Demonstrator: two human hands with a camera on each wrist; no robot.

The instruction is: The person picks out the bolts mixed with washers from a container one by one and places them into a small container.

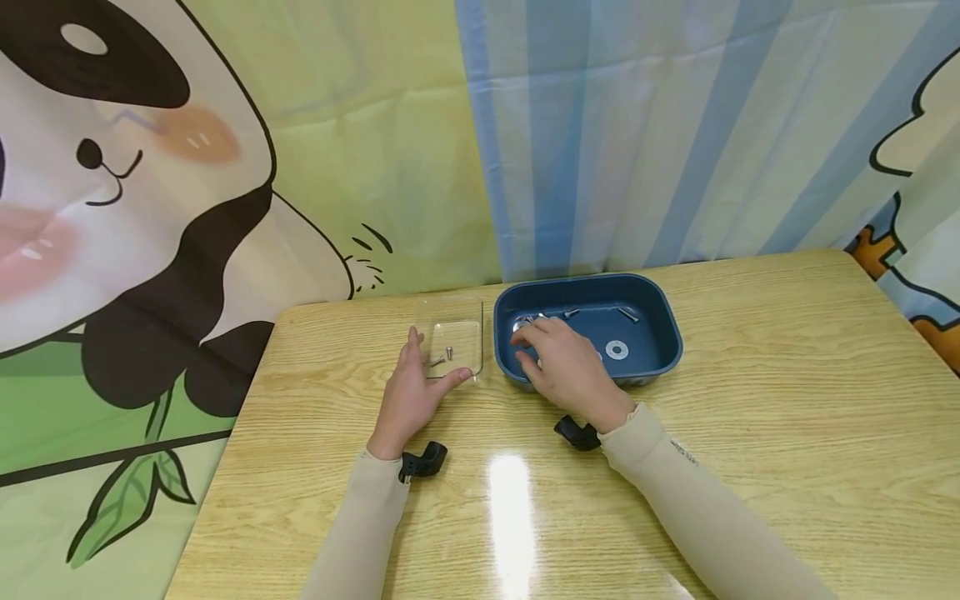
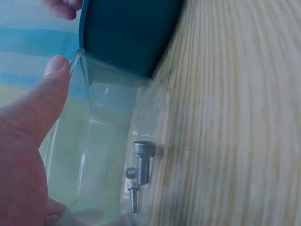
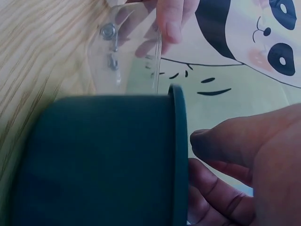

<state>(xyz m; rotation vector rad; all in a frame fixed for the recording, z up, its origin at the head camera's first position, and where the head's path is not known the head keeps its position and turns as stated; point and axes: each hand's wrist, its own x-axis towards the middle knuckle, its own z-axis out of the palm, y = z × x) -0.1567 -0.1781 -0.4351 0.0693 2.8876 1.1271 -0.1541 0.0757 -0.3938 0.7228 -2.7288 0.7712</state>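
Note:
A clear plastic box stands on the table with small metal screws in it. In the left wrist view they appear as socket head screws of differing sizes. My left hand lies along the box's left side. Its fingers are fairly straight, and its thumb rests at the near rim. Over the left part of a blue bin my right hand reaches down with bent fingers. A gap shows between its thumb and index finger; some fingertips are hidden.
The bin holds washers and several loose screws. It stands just right of the clear box. A striped curtain and a panda-print cloth hang behind the wooden table.

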